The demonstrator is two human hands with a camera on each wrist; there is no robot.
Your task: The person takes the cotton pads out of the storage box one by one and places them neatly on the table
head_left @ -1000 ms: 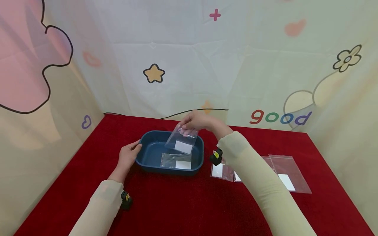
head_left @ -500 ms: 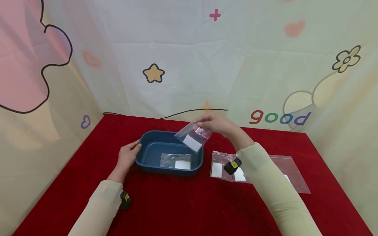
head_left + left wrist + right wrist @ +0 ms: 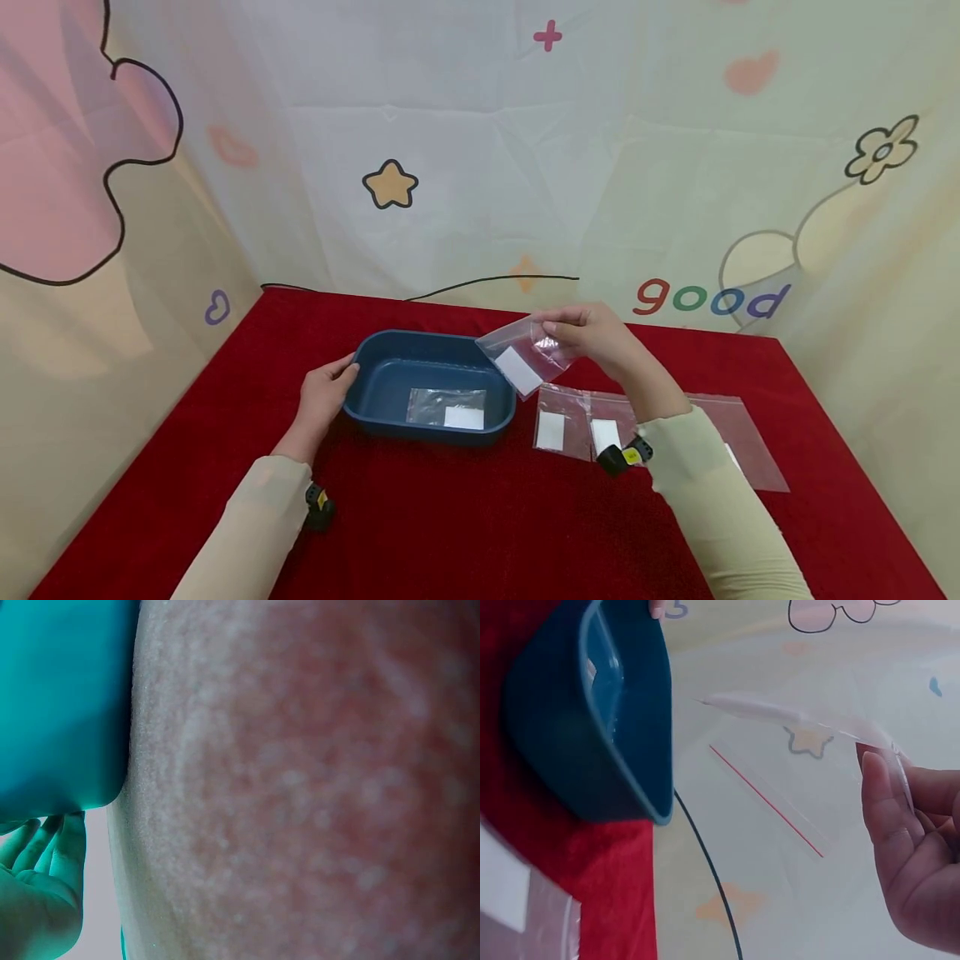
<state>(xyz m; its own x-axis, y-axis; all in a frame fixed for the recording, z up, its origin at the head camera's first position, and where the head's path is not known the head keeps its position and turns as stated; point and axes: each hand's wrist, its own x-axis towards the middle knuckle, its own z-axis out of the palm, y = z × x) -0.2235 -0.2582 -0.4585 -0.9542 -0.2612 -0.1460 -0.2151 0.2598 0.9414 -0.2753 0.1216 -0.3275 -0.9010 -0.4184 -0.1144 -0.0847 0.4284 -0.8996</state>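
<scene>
My left hand (image 3: 324, 400) grips the left end of a blue plastic basin (image 3: 431, 434), thumb at the rim. In the left wrist view its fingers (image 3: 69, 851) meet the basin's teal-looking wall (image 3: 60, 705). One clear zip-lock bag with a white label (image 3: 446, 406) lies flat inside the basin. My right hand (image 3: 600, 342) pinches another small clear zip-lock bag (image 3: 517, 367) by its upper edge, above the basin's right end. From the right wrist that bag (image 3: 780, 712) appears nearly edge-on, between thumb and fingers.
Right of the basin lie more clear bags with white labels: one small bag (image 3: 551, 429), one beside it (image 3: 606, 429), and a larger one (image 3: 750, 442), partly behind the right forearm. Red cloth (image 3: 450, 525) covers the table. A printed curtain (image 3: 480, 150) stands behind.
My right hand has moved right and slightly down, carrying the pinched bag from over the basin's middle to its right end. The left hand and basin have stayed put.
</scene>
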